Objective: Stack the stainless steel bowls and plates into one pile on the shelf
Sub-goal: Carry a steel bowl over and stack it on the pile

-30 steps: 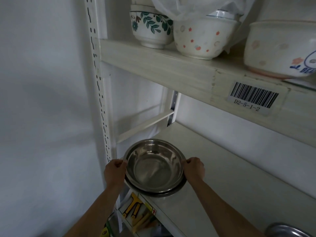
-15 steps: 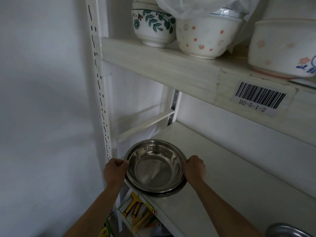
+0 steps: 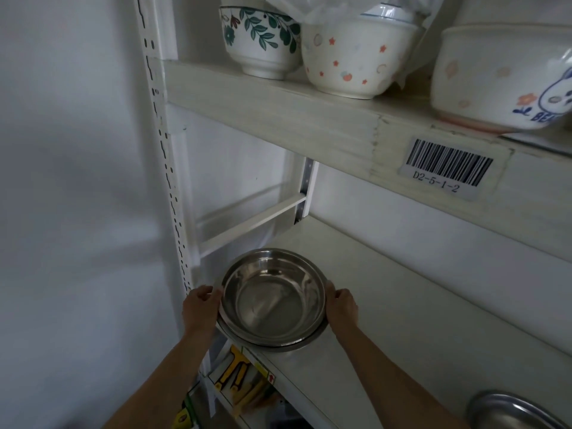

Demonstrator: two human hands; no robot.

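Observation:
A stack of stainless steel bowls (image 3: 272,300) sits at the left front corner of the white shelf (image 3: 387,305), one bowl nested in a wider one beneath. My left hand (image 3: 199,308) grips the stack's left rim. My right hand (image 3: 342,306) holds its right rim. Another stainless steel plate (image 3: 510,411) lies on the same shelf at the lower right, partly cut off by the frame edge.
The upper shelf (image 3: 309,119) carries ceramic bowls: a leaf-patterned one (image 3: 260,41), a star-dotted one (image 3: 356,57) and a large one (image 3: 501,78). A barcode label (image 3: 447,167) is on its front. A perforated upright post (image 3: 161,150) stands left. Boxes (image 3: 241,382) sit below.
The view has shifted slightly downward and left. Both hands stay on the stack's rims, and the bowls have hardly moved.

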